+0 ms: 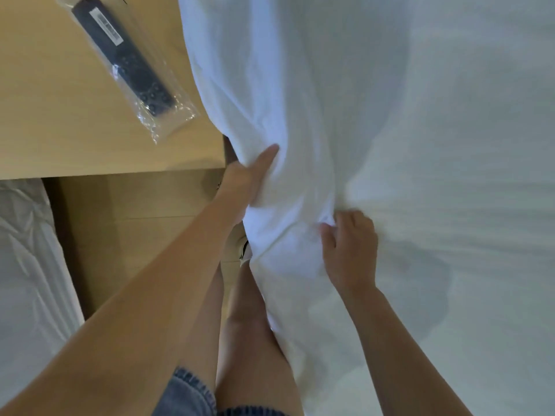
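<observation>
Here, left grip (249,178) and right grip (350,247) clutch the white sheet (300,100) beside a wooden table (45,115) bearing a bagged remote (126,55), its label (106,25) unreadable.

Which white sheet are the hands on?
The right sheet, gripped by the left hand and right hand; the left sheet, at the picture's edge, lies untouched.

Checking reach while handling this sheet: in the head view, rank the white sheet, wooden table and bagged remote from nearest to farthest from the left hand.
1. white sheet, gripped in the left hand.
2. wooden table, corner just left of the hand.
3. bagged remote, farther up-left on that table.
</observation>
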A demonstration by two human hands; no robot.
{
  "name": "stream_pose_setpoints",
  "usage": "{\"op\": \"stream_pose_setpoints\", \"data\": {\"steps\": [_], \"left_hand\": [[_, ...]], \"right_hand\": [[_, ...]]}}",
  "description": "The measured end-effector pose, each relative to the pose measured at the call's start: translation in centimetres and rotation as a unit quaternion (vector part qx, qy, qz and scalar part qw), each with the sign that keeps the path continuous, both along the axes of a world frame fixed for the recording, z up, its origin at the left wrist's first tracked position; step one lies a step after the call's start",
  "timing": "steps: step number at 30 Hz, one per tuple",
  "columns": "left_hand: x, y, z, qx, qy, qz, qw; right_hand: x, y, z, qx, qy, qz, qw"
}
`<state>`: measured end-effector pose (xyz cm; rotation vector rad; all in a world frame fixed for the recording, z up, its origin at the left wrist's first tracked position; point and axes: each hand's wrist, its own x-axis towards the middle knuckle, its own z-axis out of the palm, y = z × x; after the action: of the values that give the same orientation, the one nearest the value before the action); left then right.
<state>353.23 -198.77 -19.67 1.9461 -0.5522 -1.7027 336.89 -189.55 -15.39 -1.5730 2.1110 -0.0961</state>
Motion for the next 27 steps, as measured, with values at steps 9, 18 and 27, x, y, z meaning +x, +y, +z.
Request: {"op": "stream_pose_setpoints", "data": {"steps": [9,18,27], "left_hand": [[2.6,2.7,-0.3,0.009,-0.048,0.073,0.996],[3.7,6.3,-2.4,0.095,0.045,-0.002,0.994],[3.7,9.9,-3.4,0.164,-0.108,-0.018,0.980]], "right_hand": [[-0.1,-0.3,1.4,-0.094,-0.059,-0.002,0.994],[-0.3,3.7,-0.2,0.002,0.012,0.133,0.991],[0.2,3.2,-0.5,0.003,-0.042,0.043,0.998]]}}
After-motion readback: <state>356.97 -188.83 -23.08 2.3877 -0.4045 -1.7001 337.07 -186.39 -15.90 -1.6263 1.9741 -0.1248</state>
